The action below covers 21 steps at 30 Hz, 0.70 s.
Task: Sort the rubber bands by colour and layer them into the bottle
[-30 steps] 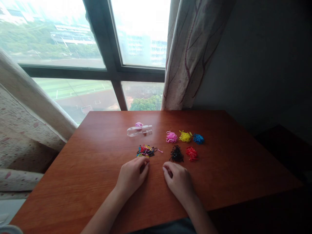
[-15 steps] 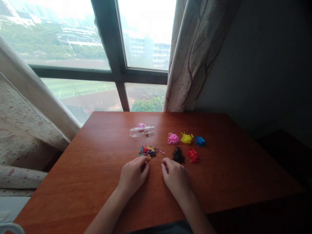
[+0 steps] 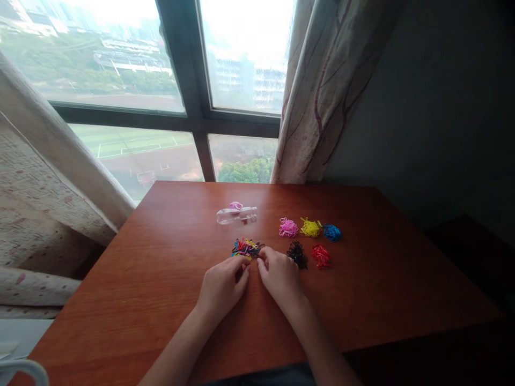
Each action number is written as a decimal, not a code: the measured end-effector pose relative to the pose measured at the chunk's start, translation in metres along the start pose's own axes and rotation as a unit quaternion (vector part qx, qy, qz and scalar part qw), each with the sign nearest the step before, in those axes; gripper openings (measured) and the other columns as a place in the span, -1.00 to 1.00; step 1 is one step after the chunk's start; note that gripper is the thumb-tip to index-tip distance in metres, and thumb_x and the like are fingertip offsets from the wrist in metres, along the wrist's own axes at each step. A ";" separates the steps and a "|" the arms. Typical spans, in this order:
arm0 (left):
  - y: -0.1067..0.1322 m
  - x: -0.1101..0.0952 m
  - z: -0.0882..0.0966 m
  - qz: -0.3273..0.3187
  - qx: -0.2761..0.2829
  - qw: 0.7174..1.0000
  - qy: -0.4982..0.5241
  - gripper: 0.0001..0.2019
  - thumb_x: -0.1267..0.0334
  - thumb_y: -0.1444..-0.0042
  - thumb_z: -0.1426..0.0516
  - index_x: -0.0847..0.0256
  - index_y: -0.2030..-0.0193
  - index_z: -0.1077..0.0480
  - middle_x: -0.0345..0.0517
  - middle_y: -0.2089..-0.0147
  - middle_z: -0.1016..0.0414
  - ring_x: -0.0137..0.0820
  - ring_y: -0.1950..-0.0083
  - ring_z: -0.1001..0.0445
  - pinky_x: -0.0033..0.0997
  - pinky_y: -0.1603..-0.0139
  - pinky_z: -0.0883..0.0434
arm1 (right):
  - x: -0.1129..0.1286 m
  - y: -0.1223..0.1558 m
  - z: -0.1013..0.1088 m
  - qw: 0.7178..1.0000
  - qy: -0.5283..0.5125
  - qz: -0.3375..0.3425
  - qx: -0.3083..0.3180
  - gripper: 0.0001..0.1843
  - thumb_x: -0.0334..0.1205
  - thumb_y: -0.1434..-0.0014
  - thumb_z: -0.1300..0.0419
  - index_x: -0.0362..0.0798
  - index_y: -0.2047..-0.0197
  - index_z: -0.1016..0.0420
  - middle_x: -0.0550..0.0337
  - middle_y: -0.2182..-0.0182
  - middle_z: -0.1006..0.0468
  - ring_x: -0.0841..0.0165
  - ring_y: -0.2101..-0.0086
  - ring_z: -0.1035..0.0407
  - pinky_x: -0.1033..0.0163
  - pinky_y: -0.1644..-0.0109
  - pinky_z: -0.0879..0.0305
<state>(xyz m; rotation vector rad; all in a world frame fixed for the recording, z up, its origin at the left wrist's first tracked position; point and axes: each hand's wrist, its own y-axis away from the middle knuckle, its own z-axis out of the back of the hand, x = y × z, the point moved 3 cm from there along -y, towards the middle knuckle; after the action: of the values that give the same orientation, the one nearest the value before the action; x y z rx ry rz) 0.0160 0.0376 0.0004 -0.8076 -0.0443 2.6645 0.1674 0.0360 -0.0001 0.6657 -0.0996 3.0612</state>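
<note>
Centrally, mixed pile (image 3: pixel 244 247): small bands of many colours, red, yellow, blue and black among them, which lie loose on the table (image 3: pixel 140 300).

Left hand (image 3: pixel 221 281): it is at the near edge of the mixed pile. The fingers are curled and lie close together, with the thumb tip near to the index tip; whether a band is pinched there, I cannot tell.

Right hand (image 3: pixel 280 273): it is at the right end of the mixed pile, facing the other hand. The fingers are bent, and the thumb is just below the index finger; what may be between them is too small to tell.

Black pile (image 3: pixel 298 255): just beyond the knuckles of the right hand; touching or not, I cannot tell.

Red pile (image 3: pixel 321 256): to the right of the black one, a little apart.

Far row: from left to right, pink pile (image 3: pixel 288 227), yellow pile (image 3: pixel 310 227) and blue pile (image 3: pixel 332 232).

Bottle (image 3: pixel 225 216): clear, lying on its side beyond the mixed pile, with a pink object (image 3: pixel 235 205) beside it.

Window (image 3: pixel 249 59): behind the table, between two patterned curtains (image 3: pixel 317 96).
</note>
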 end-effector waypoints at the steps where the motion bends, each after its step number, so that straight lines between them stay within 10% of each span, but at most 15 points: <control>1: 0.000 0.000 0.000 0.000 0.000 1.000 0.000 -0.86 0.26 -0.21 -0.04 0.11 0.22 -0.44 -0.17 0.26 -0.59 -0.36 0.28 -0.53 -0.44 0.28 -0.31 | -0.001 0.000 0.000 1.000 -0.002 0.000 -0.002 -0.93 -0.26 -0.22 -0.17 0.05 0.23 -0.48 0.23 0.41 -0.61 0.35 0.40 -0.50 0.32 0.42 -0.07; 13: 0.000 0.002 -0.002 -0.002 0.002 1.000 0.004 -0.83 0.24 -0.22 -0.02 0.11 0.20 -0.45 -0.16 0.25 -0.59 -0.36 0.28 -0.52 -0.42 0.28 -0.31 | -0.007 0.009 0.004 0.998 -0.032 0.014 -0.044 -0.90 -0.32 -0.19 -0.15 0.03 0.31 -0.48 0.25 0.45 -0.59 0.38 0.45 -0.46 0.34 0.42 -0.05; 21: 0.000 0.000 -0.001 -0.002 0.001 1.000 -0.008 -0.84 0.24 -0.23 -0.02 0.10 0.21 -0.43 -0.18 0.26 -0.59 -0.36 0.29 -0.53 -0.42 0.29 -0.31 | -0.064 0.033 0.028 0.989 -0.073 -0.044 -0.118 -0.84 -0.24 -0.21 -0.09 0.01 0.33 -0.49 0.23 0.53 -0.54 0.37 0.50 -0.41 0.32 0.40 -0.12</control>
<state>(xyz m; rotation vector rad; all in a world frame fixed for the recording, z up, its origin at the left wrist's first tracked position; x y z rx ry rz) 0.0161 0.0373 -0.0009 -0.7859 -0.0479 2.6671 0.2371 0.0015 -0.0031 0.8489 -0.4139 2.8498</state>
